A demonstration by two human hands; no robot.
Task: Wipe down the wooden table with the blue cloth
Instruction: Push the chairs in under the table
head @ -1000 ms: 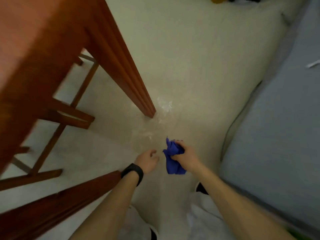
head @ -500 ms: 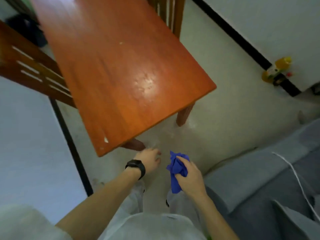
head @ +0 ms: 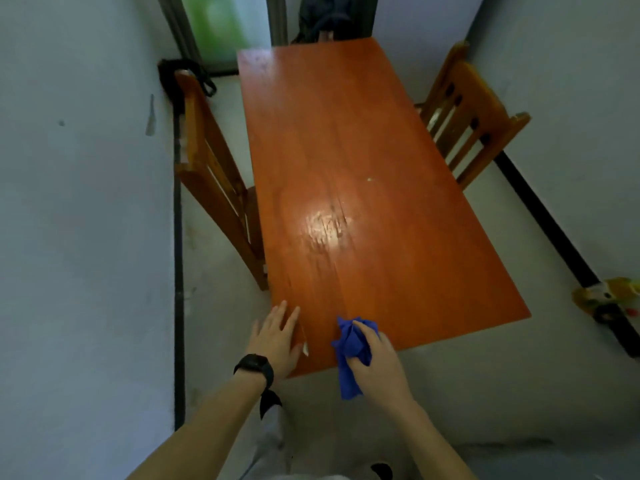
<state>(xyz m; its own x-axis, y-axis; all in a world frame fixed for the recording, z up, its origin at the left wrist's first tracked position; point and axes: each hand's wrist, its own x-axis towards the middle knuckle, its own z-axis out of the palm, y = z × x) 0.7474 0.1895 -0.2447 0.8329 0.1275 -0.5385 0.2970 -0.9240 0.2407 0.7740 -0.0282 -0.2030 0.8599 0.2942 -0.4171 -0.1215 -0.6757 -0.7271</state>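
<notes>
Cloth, blue: bunched in right hand, fingers curled round it, at near edge of table; tail hangs below edge. Soft, light, limp; probably best held as wad under palm for wiping. Left hand: fingers straight, flat on near left corner, holding nothing. Tabletop glossy, likely slick. Left chair, right chair alongside. Labels, writing: none legible.

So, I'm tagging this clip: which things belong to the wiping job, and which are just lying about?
Job: table, blue cloth, right hand gripping it, left hand flat on the table.
Lying about: left chair, right chair, yellow object on the floor.
</notes>
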